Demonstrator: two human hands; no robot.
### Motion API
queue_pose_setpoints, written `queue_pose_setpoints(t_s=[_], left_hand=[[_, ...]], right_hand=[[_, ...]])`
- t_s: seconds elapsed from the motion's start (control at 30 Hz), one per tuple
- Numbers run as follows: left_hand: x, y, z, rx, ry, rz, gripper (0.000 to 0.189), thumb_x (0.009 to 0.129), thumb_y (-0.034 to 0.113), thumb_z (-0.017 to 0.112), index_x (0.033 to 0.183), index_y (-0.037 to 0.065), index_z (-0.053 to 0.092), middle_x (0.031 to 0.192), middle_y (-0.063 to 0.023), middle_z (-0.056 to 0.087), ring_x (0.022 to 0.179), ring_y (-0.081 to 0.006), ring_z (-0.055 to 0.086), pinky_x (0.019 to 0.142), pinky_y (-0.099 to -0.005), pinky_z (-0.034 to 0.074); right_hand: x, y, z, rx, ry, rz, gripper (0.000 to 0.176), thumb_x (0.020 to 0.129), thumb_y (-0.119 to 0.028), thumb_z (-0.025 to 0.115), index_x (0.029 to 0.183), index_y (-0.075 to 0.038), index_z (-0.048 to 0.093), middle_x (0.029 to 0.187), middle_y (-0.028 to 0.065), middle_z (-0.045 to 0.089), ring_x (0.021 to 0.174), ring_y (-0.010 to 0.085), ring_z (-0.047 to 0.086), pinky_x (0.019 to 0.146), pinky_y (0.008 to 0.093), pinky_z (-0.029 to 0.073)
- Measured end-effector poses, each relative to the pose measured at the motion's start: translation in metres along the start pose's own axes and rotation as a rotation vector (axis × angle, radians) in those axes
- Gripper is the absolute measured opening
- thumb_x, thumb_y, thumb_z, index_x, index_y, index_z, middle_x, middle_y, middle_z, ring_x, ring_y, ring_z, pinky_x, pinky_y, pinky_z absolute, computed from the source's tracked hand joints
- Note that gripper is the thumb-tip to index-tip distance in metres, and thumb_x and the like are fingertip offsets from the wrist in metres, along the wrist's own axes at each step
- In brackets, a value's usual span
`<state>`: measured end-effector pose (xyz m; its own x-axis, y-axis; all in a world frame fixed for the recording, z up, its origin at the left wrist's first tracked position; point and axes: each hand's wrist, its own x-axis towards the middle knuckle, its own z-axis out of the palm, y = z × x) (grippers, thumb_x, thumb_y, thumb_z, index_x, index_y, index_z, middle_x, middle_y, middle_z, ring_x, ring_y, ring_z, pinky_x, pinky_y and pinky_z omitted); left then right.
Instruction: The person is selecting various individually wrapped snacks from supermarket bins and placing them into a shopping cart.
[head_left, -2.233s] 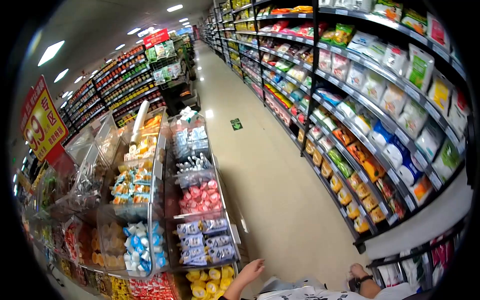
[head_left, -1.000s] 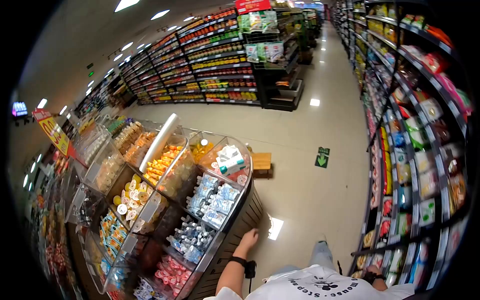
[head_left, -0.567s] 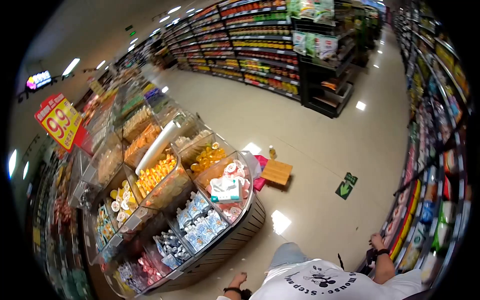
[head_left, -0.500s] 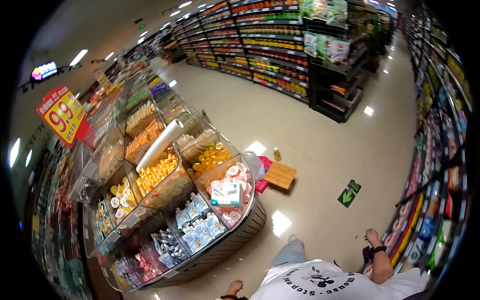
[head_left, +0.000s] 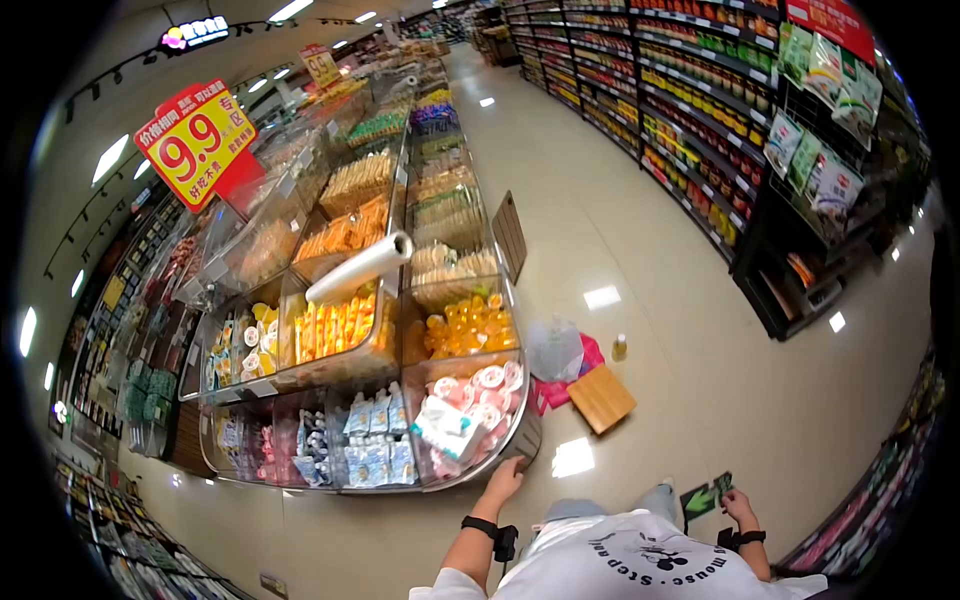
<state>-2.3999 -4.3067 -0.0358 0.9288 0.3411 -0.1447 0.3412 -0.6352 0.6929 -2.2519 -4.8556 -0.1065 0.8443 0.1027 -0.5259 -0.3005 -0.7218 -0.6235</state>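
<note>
White short-sleeved T-shirt, curved black lettering including "mouse" and "Step", small cartoon print, pale blue jeans, black left wristband with boxy black module, black right wristband

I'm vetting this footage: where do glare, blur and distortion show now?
Head view, centre: light reflections glare on the glossy floor; head view, lower right: the shelves look dim and blurred; head view, edges: the scene bends inside black corners; head view, upper left: the 9.9 sign reads clearly.
</note>
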Motion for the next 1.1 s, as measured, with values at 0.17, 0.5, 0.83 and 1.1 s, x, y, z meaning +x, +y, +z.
queue_pose_setpoints(t_s=[0.17, 0.5, 0.83, 1.1], left_hand=[[0.045, 0.052, 0.032, -0.037, 0.29, -0.104, 0.031, 0.068, 0.008, 0.046, 0.098, 0.004, 0.05, 0.09, -0.0192, 0.052, 0.086, -0.0322, 0.049, 0.076, -0.036, 0.039], [-0.014, 0.041, 0.225, -0.219, -0.34, -1.151, 0.029, 0.07, 0.024, 0.045, 0.089, 0.004, 0.054, 0.083, -0.0184, 0.056, 0.084, -0.0312, 0.053, 0.072, -0.0374, 0.041], [0.177, 0.073, 0.244, -0.352, -0.247, -1.132, 0.035, 0.074, 0.028, 0.042, 0.098, 0.004, 0.051, 0.09, -0.0189, 0.054, 0.089, -0.0313, 0.051, 0.075, -0.036, 0.04], [0.501, 0.233, 0.108, -0.084, 0.221, -0.4, 0.026, 0.076, 0.016, 0.043, 0.098, 0.003, 0.049, 0.088, -0.0204, 0.054, 0.084, -0.0345, 0.051, 0.073, -0.0378, 0.041]], right_hand=[[0.127, 0.006, -0.083, -0.167, -0.088, -0.032, 0.016, 0.073, -0.011, 0.05, 0.082, 0.001, 0.054, 0.064, 0.0122, 0.056, 0.054, 0.0172, 0.055, 0.049, 0.0287, 0.046], [0.303, -0.164, -0.173, -0.514, -0.159, -0.503, 0.022, 0.072, -0.02, 0.048, 0.087, -0.006, 0.056, 0.075, 0.0158, 0.058, 0.073, 0.0298, 0.056, 0.067, 0.0347, 0.045], [0.462, -0.204, -0.18, -0.458, -0.33, -0.486, 0.022, 0.072, -0.02, 0.05, 0.09, -0.006, 0.055, 0.074, 0.0123, 0.059, 0.068, 0.0218, 0.057, 0.064, 0.0302, 0.046], [0.576, -0.19, -0.319, -0.062, -0.118, 0.124, 0.017, 0.077, -0.016, 0.043, 0.08, -0.001, 0.051, 0.064, 0.0114, 0.056, 0.051, 0.0173, 0.054, 0.047, 0.0276, 0.044]])
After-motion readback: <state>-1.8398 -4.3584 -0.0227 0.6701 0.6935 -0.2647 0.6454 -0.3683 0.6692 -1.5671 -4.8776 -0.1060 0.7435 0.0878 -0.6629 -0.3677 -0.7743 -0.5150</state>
